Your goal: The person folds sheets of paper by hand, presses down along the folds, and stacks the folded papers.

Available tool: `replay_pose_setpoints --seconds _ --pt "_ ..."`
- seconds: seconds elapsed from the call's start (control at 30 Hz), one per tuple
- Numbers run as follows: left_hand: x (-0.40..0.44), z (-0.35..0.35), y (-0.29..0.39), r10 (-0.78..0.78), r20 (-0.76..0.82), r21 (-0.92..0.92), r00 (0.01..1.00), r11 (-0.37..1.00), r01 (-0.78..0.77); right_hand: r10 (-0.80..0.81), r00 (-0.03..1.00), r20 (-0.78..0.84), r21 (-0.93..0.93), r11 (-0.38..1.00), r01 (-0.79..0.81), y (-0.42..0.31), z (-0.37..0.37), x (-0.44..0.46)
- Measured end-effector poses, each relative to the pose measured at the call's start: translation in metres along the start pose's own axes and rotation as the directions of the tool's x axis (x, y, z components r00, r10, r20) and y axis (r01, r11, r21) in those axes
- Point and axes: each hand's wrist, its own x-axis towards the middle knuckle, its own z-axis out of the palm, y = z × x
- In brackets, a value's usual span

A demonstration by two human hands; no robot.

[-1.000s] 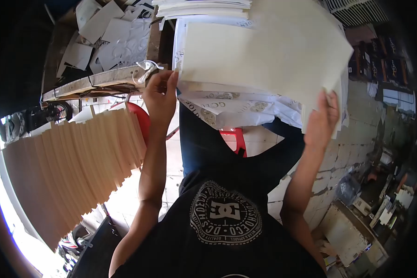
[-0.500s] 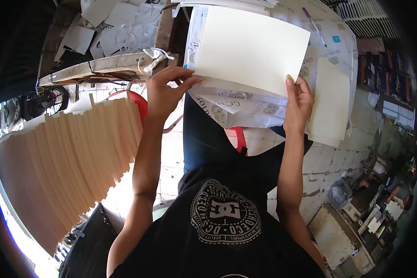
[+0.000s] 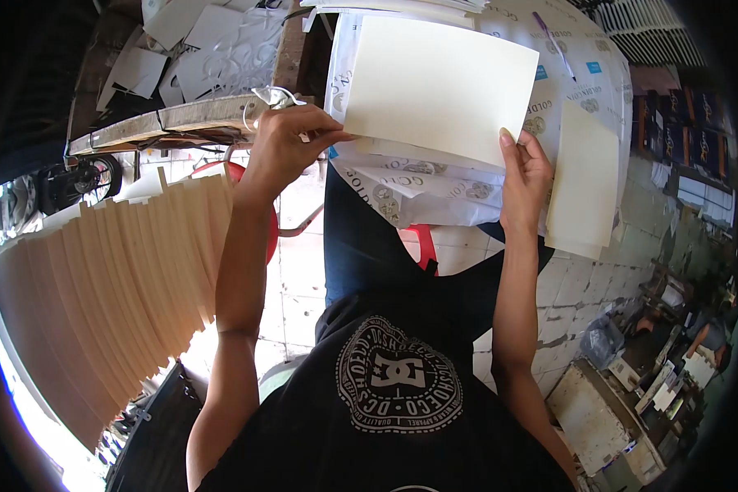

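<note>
A cream sheet of paper (image 3: 439, 90) lies in front of me over printed wrapping paper (image 3: 426, 184). My left hand (image 3: 291, 139) is closed in a pinch at its lower left corner. At the lower right corner, my right hand (image 3: 525, 172) grips the sheet, thumb on top and fingers behind. The near edge bows slightly between both hands. Beneath it another pale edge shows; I cannot tell how many sheets lie there. More cream sheets (image 3: 584, 184) lie to the right of my right hand.
A purple pen (image 3: 555, 45) rests on the wrapping paper at the upper right. Left of me stands a large stack of pale sheets (image 3: 115, 287), near a red chair (image 3: 272, 234). A wooden frame edge (image 3: 172, 119) borders a bin of paper scraps (image 3: 230, 49).
My left hand has moved slightly left and its fingers have closed together at the corner. The sheet has shifted a little left, and my right hand has shifted slightly with it.
</note>
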Motion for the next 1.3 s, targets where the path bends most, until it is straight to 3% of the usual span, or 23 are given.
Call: replay_pose_setpoints --seconds 0.2,0.3,0.6,0.7,0.8,0.97,1.07,1.1,1.3 --pt "-0.003 0.004 -0.001 -0.066 -0.035 -0.091 0.997 0.994 0.063 0.012 1.000 0.003 -0.031 0.999 -0.012 0.003 0.000 0.002" --pt "-0.010 0.014 0.001 -0.180 -0.118 -0.196 0.977 0.968 0.155 0.003 1.000 -0.009 -0.052 0.999 -0.003 0.003 0.000 0.002" --pt "-0.007 0.011 -0.005 -0.137 -0.063 -0.130 0.989 0.983 0.128 0.017 1.000 -0.009 -0.056 0.998 -0.017 0.007 -0.002 0.004" --pt "-0.005 0.009 0.006 -0.457 -0.023 -0.335 0.889 0.841 0.424 -0.003 1.000 -0.026 -0.050 0.999 0.002 0.005 0.001 0.003" --pt "-0.006 0.015 0.008 -0.564 0.177 -0.346 0.807 0.732 0.587 -0.017 0.999 -0.038 -0.073 0.997 0.014 0.007 0.000 0.004" --pt "-0.007 0.026 0.002 -0.550 0.103 -0.350 0.829 0.760 0.548 -0.046 0.997 -0.064 -0.067 0.997 0.042 0.002 -0.002 0.003" --pt "-0.008 0.028 0.000 -0.553 0.093 -0.372 0.828 0.752 0.544 -0.252 0.967 -0.032 -0.463 0.861 0.209 0.005 -0.016 0.006" --pt "-0.008 0.029 0.002 -0.552 0.092 -0.389 0.829 0.746 0.540 -0.318 0.947 -0.048 -0.437 0.859 0.266 0.009 -0.015 0.007" --pt "-0.009 0.030 -0.001 -0.547 0.116 -0.482 0.829 0.699 0.528 -0.298 0.954 -0.041 -0.398 0.881 0.258 0.015 -0.014 0.009"
